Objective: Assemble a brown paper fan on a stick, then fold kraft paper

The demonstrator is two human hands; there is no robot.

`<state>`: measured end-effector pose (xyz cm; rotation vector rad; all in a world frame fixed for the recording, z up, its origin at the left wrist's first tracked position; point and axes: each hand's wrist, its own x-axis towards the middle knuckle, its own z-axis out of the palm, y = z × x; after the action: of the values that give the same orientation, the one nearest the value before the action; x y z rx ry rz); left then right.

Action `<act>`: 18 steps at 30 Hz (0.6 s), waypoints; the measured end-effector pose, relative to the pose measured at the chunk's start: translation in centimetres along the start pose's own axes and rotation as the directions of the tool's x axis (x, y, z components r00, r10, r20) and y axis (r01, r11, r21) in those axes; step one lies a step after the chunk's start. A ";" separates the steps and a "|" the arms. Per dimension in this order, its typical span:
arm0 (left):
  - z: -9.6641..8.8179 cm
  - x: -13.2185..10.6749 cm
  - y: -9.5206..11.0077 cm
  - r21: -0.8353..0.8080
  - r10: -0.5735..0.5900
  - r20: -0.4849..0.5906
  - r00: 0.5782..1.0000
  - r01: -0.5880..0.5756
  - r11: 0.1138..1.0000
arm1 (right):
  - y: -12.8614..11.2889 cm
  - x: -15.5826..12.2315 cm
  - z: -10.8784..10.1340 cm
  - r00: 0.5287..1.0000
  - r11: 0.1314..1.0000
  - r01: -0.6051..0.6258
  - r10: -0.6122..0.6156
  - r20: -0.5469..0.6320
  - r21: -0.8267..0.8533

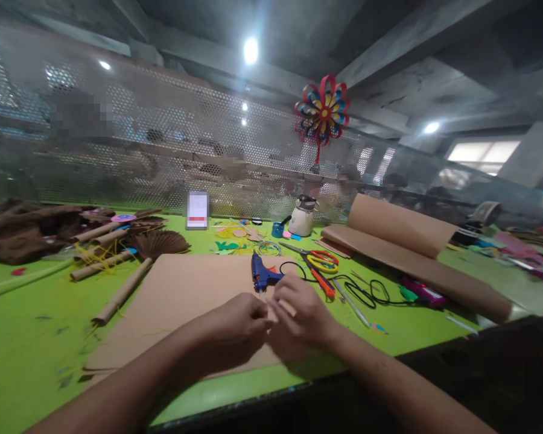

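Close together over brown kraft paper [194, 301], my left hand [239, 318] and my right hand [304, 310] pinch a small tan piece of paper [288, 307], mostly hidden by the fingers. The fingers of both hands are closed. Just beyond them a blue glue gun [263, 276] rests on the kraft paper, its nozzle pointing down toward my hands. To the right of it lie scissors with yellow and red handles [323, 261] and an orange utility knife [324, 282].
Rolled brown paper [416, 268] lies at the right, near a black cord [366, 294] and a pen [353, 304]. Brown paper tubes [122, 292] and a pleated paper fan [165, 242] are at the left. A white jug [302, 217] stands by the perforated screen [163, 163], with a pinwheel flower [324, 113] above.
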<state>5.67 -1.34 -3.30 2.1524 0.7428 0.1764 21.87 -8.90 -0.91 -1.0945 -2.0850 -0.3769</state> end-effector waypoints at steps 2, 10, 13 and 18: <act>-0.7 -0.1 0.5 0.036 0.082 0.070 0.994 -0.084 0.996 | 2.2 -0.9 -0.7 0.990 0.988 -0.137 0.134 -0.039 -0.077; -1.6 -0.7 1.2 0.233 0.171 0.114 0.979 -0.193 0.953 | 6.7 -1.2 2.7 0.920 0.882 -0.119 0.271 0.284 -0.456; -1.5 -0.8 1.2 0.274 0.172 0.099 0.980 -0.193 0.942 | 8.7 -1.3 3.7 0.907 0.878 -0.100 0.274 0.319 -0.469; -1.4 -1.1 1.5 0.322 0.151 0.087 0.985 -0.171 0.931 | 13.0 -1.4 2.8 0.875 0.878 -0.059 0.274 0.398 -0.476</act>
<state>4.90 -1.72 -1.14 2.5276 0.5916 0.0745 31.49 -0.48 -4.86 -1.7810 -2.3396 -0.5816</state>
